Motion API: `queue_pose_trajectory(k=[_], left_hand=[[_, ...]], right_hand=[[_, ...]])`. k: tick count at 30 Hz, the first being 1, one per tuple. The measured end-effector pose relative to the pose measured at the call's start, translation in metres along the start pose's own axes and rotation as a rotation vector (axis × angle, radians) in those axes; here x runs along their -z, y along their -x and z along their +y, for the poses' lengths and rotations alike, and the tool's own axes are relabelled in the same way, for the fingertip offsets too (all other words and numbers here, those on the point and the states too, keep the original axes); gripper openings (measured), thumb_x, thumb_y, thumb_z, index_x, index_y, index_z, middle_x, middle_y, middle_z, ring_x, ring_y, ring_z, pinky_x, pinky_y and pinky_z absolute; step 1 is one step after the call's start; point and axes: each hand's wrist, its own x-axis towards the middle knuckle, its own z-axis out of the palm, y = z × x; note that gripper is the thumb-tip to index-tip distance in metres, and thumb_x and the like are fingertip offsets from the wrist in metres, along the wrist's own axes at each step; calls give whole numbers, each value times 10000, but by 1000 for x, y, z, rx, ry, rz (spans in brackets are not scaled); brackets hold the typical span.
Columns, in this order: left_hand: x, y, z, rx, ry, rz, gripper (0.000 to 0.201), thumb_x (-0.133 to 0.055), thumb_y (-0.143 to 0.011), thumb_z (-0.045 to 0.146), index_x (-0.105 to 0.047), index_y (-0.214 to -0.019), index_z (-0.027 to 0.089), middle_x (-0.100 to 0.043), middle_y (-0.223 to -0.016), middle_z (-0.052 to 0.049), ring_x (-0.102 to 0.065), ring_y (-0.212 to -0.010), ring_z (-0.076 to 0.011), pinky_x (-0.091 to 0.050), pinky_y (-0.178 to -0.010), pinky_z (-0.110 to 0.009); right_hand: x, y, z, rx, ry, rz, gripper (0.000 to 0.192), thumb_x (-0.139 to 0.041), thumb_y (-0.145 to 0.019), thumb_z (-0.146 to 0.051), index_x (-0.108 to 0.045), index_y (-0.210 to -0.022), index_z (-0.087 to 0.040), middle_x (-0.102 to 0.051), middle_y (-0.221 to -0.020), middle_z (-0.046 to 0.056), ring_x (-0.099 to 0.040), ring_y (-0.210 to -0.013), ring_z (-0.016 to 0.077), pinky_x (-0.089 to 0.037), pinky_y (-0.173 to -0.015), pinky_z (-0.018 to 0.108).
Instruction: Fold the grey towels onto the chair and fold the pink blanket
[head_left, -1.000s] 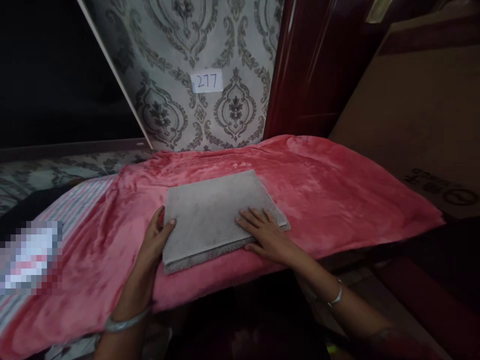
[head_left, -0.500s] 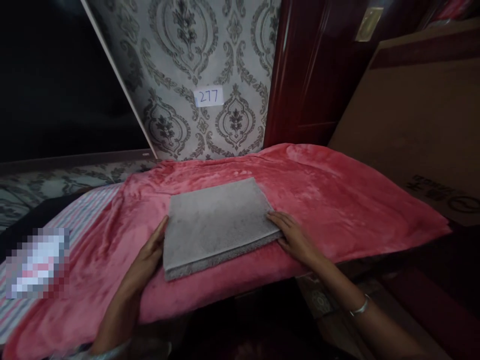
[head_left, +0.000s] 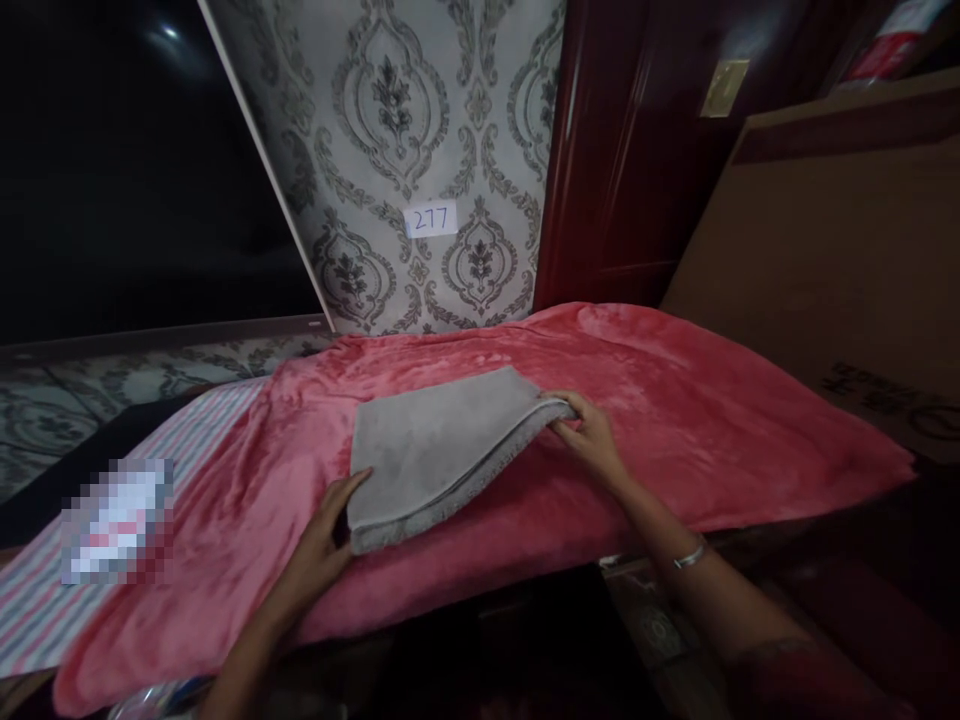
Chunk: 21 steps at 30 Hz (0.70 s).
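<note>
A folded grey towel (head_left: 435, 435) lies on a pink plush blanket (head_left: 675, 440), its near right corner raised and its layered front edge curving upward. My right hand (head_left: 589, 435) is closed on that raised corner, thumb below and fingers above. At the towel's near left side is my left hand (head_left: 330, 530), fingertips over the left edge and thumb low by the near corner, gripping it. The underside of the towel is hidden.
A striped cloth (head_left: 202, 420) shows left of the blanket, with a blurred-out item (head_left: 116, 525) on it. Behind stand a dark screen (head_left: 150, 200), a patterned wall with a paper label (head_left: 430, 219) and a dark red door (head_left: 615, 180). A large cardboard box (head_left: 840, 240) stands at right.
My right hand has taken hold of the towel's near right corner and lifted it. My left hand has closed on the left edge. The camera view has shifted slightly.
</note>
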Motion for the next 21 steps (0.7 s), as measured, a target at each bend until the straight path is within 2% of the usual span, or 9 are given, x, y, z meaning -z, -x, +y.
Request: queue_pose_trajectory(k=[2,5,8,11,14,16,19,21], left_hand=[[-2,-5,5,-35,-37,130,571,-631,-798,437,-611,-1333,238,-632,-1236,-117,-593,-1178,-298,-481,-1050,-451],[4,-17,18,-77,-91,409,375,-589,-821,458,-695,-1090,220,-611,-1047,-91,-603,-1035,-272,-514,-952,-410],[27,-37,42,-45,-18,611,276,-568,-851,460,-667,-942,219,-623,-989,-62,-608,-975,-242,-513,-928,-368],[58,-71,70,50,79,671,260,-572,-858,467,-639,-817,219,-620,-805,-12,-610,-842,-203,-534,-810,-300],[80,-115,82,103,202,633,300,-580,-856,487,-659,-813,201,-615,-728,11,-605,-769,-171,-529,-704,-247],[80,-144,74,159,356,551,342,-609,-825,512,-684,-846,179,-635,-693,9,-605,-702,-163,-524,-630,-241],[59,-176,44,339,532,361,382,-698,-738,527,-698,-846,160,-670,-660,-17,-628,-653,-183,-535,-599,-278],[36,-183,19,497,530,230,404,-754,-671,525,-694,-821,155,-678,-646,-31,-642,-631,-202,-542,-599,-313]], right_hand=[[0,-17,-13,17,-40,29,302,-590,-788,-363,-679,-1038,-219,-743,-1037,73,-675,-953,258,-531,-883,399],[5,-40,-36,60,-78,57,272,-616,-778,-376,-679,-987,-214,-737,-972,60,-665,-886,239,-528,-839,370],[20,-61,-63,92,-93,99,253,-661,-762,-368,-687,-956,-208,-711,-878,27,-633,-795,204,-519,-769,333],[37,-83,-85,112,-147,174,244,-717,-760,-380,-695,-921,-198,-671,-821,2,-604,-769,176,-508,-735,308],[45,-108,-87,40,-249,192,269,-736,-774,-421,-692,-895,-184,-656,-811,6,-605,-760,163,-510,-708,295],[39,-122,-71,-89,-329,154,317,-733,-775,-464,-683,-881,-169,-666,-811,24,-606,-725,160,-511,-663,287],[14,-126,-31,-382,-368,29,348,-697,-787,-509,-667,-844,-166,-683,-771,46,-610,-672,168,-522,-621,292],[-7,-114,-2,-520,-331,-51,355,-650,-814,-532,-658,-795,-177,-674,-695,50,-607,-626,179,-536,-600,311]])
